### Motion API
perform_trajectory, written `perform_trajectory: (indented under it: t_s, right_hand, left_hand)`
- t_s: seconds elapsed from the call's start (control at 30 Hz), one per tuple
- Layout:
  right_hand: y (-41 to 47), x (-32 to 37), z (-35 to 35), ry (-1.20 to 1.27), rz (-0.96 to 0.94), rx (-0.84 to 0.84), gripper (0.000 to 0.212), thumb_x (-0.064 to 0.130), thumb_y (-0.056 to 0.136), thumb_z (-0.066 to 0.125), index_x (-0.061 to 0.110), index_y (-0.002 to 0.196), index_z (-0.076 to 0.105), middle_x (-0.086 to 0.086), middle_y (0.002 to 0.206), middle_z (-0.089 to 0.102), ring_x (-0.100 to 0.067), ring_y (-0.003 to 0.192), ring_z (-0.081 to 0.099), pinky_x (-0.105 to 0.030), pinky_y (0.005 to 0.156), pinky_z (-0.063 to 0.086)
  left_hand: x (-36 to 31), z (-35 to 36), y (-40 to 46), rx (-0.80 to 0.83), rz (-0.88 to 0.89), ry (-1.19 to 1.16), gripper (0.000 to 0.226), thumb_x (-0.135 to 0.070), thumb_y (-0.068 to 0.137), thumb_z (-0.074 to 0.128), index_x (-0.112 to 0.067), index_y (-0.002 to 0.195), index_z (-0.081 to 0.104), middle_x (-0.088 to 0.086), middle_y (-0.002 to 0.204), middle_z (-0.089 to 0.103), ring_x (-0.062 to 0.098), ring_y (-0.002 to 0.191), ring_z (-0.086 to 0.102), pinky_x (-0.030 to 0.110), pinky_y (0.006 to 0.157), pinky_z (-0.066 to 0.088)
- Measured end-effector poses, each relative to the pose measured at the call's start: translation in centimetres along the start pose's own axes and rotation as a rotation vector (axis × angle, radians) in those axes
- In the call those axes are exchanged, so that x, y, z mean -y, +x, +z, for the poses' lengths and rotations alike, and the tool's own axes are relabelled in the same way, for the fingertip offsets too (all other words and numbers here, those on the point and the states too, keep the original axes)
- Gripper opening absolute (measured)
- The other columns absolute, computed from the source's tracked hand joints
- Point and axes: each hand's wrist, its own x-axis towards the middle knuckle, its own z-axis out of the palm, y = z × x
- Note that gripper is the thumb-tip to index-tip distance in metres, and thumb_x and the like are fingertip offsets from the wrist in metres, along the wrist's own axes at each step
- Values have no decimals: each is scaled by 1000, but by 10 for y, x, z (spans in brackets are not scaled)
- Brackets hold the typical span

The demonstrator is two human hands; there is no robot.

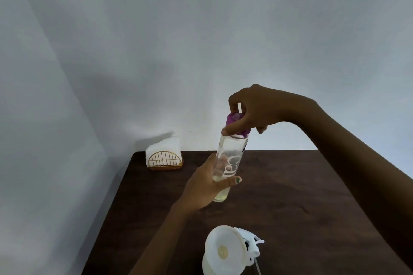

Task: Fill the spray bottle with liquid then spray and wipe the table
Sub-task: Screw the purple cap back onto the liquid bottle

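Left hand [206,182] wrapped round the middle of the clear bottle [228,167], held tilted above the dark tabletop [290,196]; right hand [250,109] pinched on its purple cap [237,124], a little pale liquid low inside. Nearer the camera than the clear bottle, white funnel [224,250] seated in a white container [206,264], white trigger sprayer head [251,244] touching it. Behind the clear bottle, at the far left corner, napkin holder [164,159] with white napkins.
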Motion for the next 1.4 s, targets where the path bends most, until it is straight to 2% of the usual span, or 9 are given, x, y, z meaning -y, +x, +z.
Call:
perform_trajectory:
  t_s: [0.17,0.33,0.53,0.8,0.9,1.0,1.13,1.27,1.4]
  right_hand:
    - [2,0,1,-3,-2,-4,62,70,61,68,16,91,62,-2,82,68,-15,62,66,-30,63,54]
    - [-3,1,-4,-4,-179,56,33,40,74,76,29,102,65,10,104,60,-1,74,58,-15,62,48]
    - [-3,0,-9,50,-280,111,36,13,69,81,27,99,67,20,102,59,-12,97,60,-33,81,55]
    - [1,6,-2,-23,-85,4,36,56,73,71,22,78,59,-1,74,65,-18,55,66,-28,55,52]
    - [2,10,3,-126,-13,23,62,68,81,50,7,80,62,-7,65,66,-20,48,64,-26,56,49]
    - [1,11,3,-125,4,15,86,78,76,23,4,93,65,-10,78,69,-22,64,66,-30,67,49]
    - [-7,9,-10,78,-114,77,46,59,88,43,31,120,57,12,113,59,-10,98,58,-19,76,46]
    - [-7,4,-14,43,-250,141,29,23,85,66,32,112,65,20,112,62,-8,95,63,-16,76,53]
    - [-1,12,-3,-88,-108,62,37,52,87,54,19,97,67,-1,94,69,-17,73,66,-29,64,55]
  left_hand:
    - [1,-1,-1,1,3,-6,68,-52,75,72,-35,132,41,-10,130,59,12,115,60,42,101,49]
    - [2,-2,1,0,7,11,69,-54,73,73,-35,130,41,-10,130,60,13,115,60,42,100,49]
    - [-1,-3,2,-10,21,-9,59,-44,78,73,-35,128,42,-9,129,60,10,113,60,40,100,49]
    - [0,1,3,-13,37,12,63,-49,77,71,-34,130,41,-10,131,58,12,115,59,34,98,49]
    - [2,3,1,-12,35,9,65,-51,76,71,-33,131,42,-10,130,59,12,114,60,37,99,49]
    - [3,2,1,-25,31,-16,67,-50,75,72,-32,133,42,-9,130,59,12,116,59,41,101,49]
    - [4,-2,1,-20,28,-47,63,-43,78,74,-32,132,43,-9,130,60,11,116,59,42,102,48]
    - [5,-2,1,-29,22,-17,67,-51,74,73,-34,130,42,-9,129,60,12,114,60,42,100,49]
    - [6,-1,2,-34,25,17,67,-56,73,72,-34,129,42,-11,129,60,9,112,60,39,99,50]
